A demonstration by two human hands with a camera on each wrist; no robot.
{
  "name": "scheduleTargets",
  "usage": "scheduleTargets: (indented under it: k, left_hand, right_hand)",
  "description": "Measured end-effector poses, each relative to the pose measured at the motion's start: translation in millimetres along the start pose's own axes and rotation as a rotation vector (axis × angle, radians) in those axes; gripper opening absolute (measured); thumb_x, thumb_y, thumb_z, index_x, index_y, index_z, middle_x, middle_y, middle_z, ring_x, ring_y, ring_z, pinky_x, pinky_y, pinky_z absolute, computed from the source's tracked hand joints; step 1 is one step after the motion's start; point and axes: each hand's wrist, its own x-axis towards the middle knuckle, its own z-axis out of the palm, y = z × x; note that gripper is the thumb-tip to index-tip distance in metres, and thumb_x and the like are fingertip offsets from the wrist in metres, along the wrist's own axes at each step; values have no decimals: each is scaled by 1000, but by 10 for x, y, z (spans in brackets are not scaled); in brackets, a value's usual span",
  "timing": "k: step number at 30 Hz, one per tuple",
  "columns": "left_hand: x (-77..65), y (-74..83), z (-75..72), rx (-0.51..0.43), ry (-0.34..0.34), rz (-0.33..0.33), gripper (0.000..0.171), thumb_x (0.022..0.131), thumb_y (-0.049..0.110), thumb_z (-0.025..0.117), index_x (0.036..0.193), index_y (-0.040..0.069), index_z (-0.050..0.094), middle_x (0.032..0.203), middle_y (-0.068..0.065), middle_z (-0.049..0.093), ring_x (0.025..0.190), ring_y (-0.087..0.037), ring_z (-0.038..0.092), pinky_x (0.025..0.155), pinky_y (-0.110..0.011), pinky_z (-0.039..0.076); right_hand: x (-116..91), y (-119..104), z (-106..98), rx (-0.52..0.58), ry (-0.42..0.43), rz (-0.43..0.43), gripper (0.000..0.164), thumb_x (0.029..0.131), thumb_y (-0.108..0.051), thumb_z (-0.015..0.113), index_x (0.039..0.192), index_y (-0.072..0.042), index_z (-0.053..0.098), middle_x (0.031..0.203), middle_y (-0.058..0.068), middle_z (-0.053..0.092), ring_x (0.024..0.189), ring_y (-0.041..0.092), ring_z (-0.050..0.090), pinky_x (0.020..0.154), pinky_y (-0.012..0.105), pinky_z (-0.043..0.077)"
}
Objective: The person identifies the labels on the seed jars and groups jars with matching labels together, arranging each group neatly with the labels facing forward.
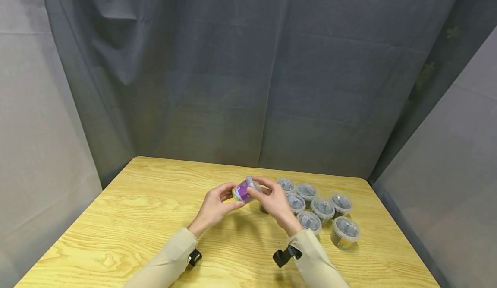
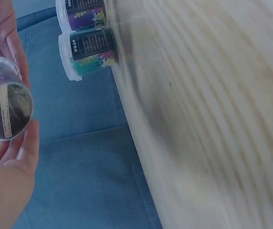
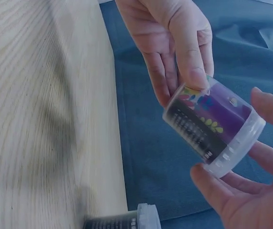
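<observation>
Both hands hold a small clear plastic tub with a purple label (image 1: 242, 191) tilted above the table. My left hand (image 1: 214, 204) pinches its base end between thumb and fingers. At the lidded end, my right hand (image 1: 275, 200) grips around the rim with thumb and fingers. The right wrist view shows flowers and a dark text panel on the tub (image 3: 215, 119), its translucent lid (image 3: 238, 148) on. A pale strip crosses the dark-looking base (image 2: 19, 112) in the left wrist view.
Several similar lidded tubs (image 1: 322, 208) stand grouped on the wooden table (image 1: 128, 219), right of and partly behind my right hand. One tub (image 1: 345, 232) stands nearest the front right. A dark curtain (image 1: 217, 85) hangs behind the table, with paler cloth at both sides.
</observation>
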Motion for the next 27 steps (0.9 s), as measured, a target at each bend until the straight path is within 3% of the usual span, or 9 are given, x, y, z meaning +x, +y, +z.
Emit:
scheduleTargets:
  k: [8, 16, 23, 27]
  left_hand:
    - [23, 18, -21, -26, -83, -19, 60, 86, 23, 77, 138, 5, 52, 130, -14, 62, 118, -29, 62, 98, -32, 54]
    - [25, 13, -18, -19, -58, 6, 60, 82, 23, 80, 134, 4, 56, 130, -16, 62, 119, -32, 61, 104, -53, 47]
    - [14, -34, -56, 6, -118, 14, 62, 86, 27, 77, 138, 4, 53, 134, -13, 60, 118, -28, 62, 102, -40, 51]
    - [11, -64, -54, -11, -97, -3, 59, 85, 22, 78, 135, 3, 55, 130, -15, 62, 114, -27, 64, 98, -34, 54]
  right_hand:
    - [13, 24, -17, 43, -18, -11, 53, 87, -25, 75, 136, -19, 56, 141, 13, 53, 122, 33, 59, 94, 46, 55]
    - [38, -46, -54, -31, -103, -16, 55, 89, -27, 73, 140, -32, 53, 143, 7, 50, 122, 32, 59, 90, 44, 55]
    - [31, -19, -62, -48, -125, -36, 55, 89, -26, 74, 140, -32, 53, 149, 7, 46, 132, 39, 49, 99, 50, 51]
    - [33, -7, -34, -42, -133, -52, 56, 89, -27, 73, 141, -26, 53, 150, 8, 46, 131, 36, 51, 97, 47, 53]
